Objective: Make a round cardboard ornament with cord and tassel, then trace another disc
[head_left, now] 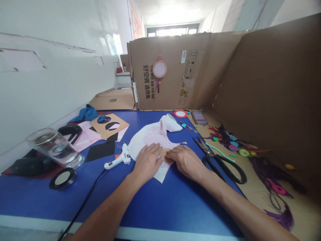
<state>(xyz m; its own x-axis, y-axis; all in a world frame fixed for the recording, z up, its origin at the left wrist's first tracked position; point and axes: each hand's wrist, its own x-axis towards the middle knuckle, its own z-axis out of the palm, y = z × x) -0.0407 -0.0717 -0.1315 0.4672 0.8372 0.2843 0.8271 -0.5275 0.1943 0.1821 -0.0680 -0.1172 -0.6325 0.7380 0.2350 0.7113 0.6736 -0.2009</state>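
A white cloth with a faint reddish pattern [152, 132] lies crumpled on the blue table, its far end folded up. On its near part rests a tan disc [164, 153], partly covered by fingers. My left hand [148, 160] lies flat on the cloth at the disc's left side, fingers spread. At the right edge of the disc is my right hand [184, 159], its fingers bent and pressed together on the disc's rim. A white glue gun [120, 160] lies just left of the cloth, its nozzle up.
Large black-handled scissors [218, 159] lie at the right. Further right are tassels and coloured beads [233, 147]. A glass of water [57, 149], a tape roll [62, 178] and a tan sheet with holes [109, 126] are at left. Cardboard [173, 73] stands behind.
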